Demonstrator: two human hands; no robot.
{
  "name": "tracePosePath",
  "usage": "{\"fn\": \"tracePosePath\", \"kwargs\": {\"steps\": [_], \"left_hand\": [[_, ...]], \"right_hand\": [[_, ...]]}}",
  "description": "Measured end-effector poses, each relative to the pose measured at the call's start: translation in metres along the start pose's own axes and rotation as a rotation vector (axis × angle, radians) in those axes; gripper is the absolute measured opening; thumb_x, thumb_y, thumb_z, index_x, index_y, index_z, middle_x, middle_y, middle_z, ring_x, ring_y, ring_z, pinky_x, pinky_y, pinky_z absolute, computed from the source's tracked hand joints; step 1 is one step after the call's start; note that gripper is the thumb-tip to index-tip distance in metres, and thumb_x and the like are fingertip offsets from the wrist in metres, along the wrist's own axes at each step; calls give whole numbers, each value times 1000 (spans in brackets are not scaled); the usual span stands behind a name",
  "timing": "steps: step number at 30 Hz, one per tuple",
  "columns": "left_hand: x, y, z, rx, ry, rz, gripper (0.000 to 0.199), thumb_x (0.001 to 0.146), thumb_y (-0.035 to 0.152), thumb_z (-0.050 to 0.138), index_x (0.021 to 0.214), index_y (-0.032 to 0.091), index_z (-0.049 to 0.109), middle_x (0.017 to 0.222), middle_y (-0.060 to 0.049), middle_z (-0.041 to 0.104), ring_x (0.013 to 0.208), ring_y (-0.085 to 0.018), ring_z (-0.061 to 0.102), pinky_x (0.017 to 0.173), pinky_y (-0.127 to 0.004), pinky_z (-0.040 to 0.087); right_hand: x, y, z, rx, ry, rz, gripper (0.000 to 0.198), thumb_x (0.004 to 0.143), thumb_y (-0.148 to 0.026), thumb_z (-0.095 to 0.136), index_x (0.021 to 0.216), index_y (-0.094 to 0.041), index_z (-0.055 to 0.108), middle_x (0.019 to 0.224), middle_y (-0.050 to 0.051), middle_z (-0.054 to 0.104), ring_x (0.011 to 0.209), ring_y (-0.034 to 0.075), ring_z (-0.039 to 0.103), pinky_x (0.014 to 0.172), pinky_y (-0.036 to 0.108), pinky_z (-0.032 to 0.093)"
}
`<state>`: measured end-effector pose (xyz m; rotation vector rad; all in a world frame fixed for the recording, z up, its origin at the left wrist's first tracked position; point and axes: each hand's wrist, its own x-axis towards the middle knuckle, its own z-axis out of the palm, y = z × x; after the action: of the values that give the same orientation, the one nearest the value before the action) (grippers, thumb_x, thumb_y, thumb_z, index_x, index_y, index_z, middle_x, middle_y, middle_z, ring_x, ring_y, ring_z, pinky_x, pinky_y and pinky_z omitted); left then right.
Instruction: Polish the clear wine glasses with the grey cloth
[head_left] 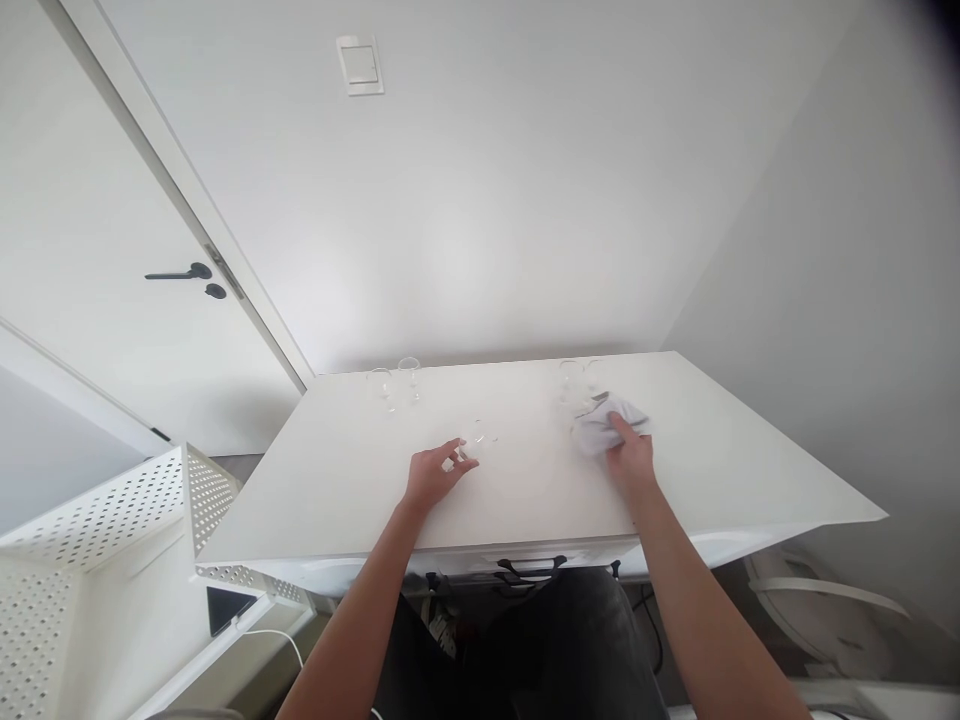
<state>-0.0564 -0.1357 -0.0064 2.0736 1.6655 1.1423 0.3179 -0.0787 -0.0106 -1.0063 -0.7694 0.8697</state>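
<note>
Seemingly, glass (475, 440) at left hand (435, 472) fingertips.

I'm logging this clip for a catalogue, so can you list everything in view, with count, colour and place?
table: 1, white, centre, against the wall
glasses: 2, clear, upright, far left of the table
glasses by the cloth: 2 as far as I can tell, clear, far right of the table
lying glass: 1, clear, table middle, at the left hand's fingertips
cloth: 1, white, crumpled, right part of the table
door: 1, white with black handle, left
wall switch: 1, white, top of the wall
perforated shelf: 1, white, lower left
left hand: 1, on the table, touching the lying glass
right hand: 1, fingers on the cloth
</note>
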Motion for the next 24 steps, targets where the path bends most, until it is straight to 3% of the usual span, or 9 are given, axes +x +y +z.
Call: {"fn": "tracePosePath", "kwargs": {"steps": [5,9,11,14,17,24], "left_hand": [[1,-2,1,20,67,75,33,79,54,80,103,31,79,73,-1,73,61,-16,64,62,-29,50],[0,-3,3,63,102,148,35,79,54,81,104,29,80,71,-1,73,68,-17,67,61,-28,49],[-1,-4,4,106,135,188,36,80,53,82,104,26,80,69,-1,73,68,-17,67,61,-27,49],[-1,-5,4,154,175,245,37,80,52,82,106,25,80,67,1,73,66,-15,66,60,-26,48],[-1,-4,4,168,201,302,38,80,52,82,106,25,80,66,1,72,64,-13,66,58,-25,48],[0,-6,4,247,251,510,37,84,50,79,108,22,77,60,1,69,62,-14,65,55,-26,45]], "right_hand": [[-32,20,46,-98,-87,54,42,63,-27,75,103,-23,62,89,0,65,80,19,63,64,31,55],[-61,26,86,-215,-307,45,31,72,-27,61,103,-22,65,84,1,62,74,18,57,62,30,51],[-77,23,98,-295,-421,-37,25,82,-29,54,102,-21,67,87,3,64,79,21,59,70,35,54],[-97,15,105,-405,-631,-279,29,93,-28,49,115,-22,67,103,9,68,100,28,63,92,45,53],[-101,8,102,-468,-792,-392,36,95,-31,55,130,-23,59,118,13,67,111,31,64,96,47,52],[-79,-12,106,-475,-1065,-136,47,97,-46,61,138,-24,58,109,7,70,91,24,65,86,41,55]]}}
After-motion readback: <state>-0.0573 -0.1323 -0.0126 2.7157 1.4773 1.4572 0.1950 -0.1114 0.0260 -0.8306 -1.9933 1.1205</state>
